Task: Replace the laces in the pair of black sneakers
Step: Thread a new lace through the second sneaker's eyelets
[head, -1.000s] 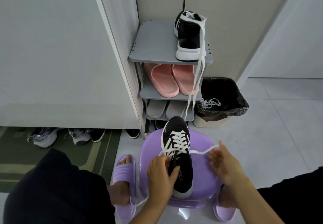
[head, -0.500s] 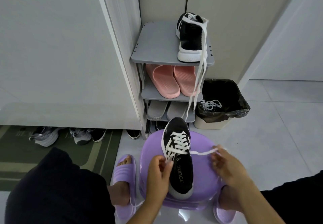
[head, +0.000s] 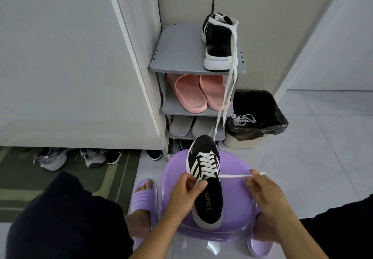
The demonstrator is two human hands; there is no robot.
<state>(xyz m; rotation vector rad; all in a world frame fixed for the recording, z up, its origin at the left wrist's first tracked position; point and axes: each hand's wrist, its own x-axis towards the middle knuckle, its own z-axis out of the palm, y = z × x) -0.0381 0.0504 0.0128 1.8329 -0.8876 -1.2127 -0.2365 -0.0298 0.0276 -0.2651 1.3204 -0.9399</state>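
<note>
Pinching white lace (head: 234, 176) with both: left hand (head: 185, 192) at top eyelets, right hand (head: 264, 192) holding its end taut | sneaker (head: 205, 186) on purple stool (head: 238, 198) | lace limp, light; I'd grip near the tip.

home entryway, shoe-storage corner. evidence:
- grey tiered shoe rack (head: 181, 56) against the wall: black sneaker (head: 219, 42) on the top shelf, pink slippers (head: 191, 93) on the second, grey slippers (head: 181, 126) on the third, more dark shoes at floor level under it
- more sneakers (head: 52, 157) tucked under the white cabinet (head: 70, 56) on the left, at the edge of a green doormat (head: 24, 180)
- small beige bin (head: 244, 142) with a black liner just right of the rack
- pale glossy floor tiles (head: 312, 157), plain light walls and door panels
- low purple plastic stool (head: 238, 194) in front of the rack
- person wears purple house slippers (head: 143, 196)
</note>
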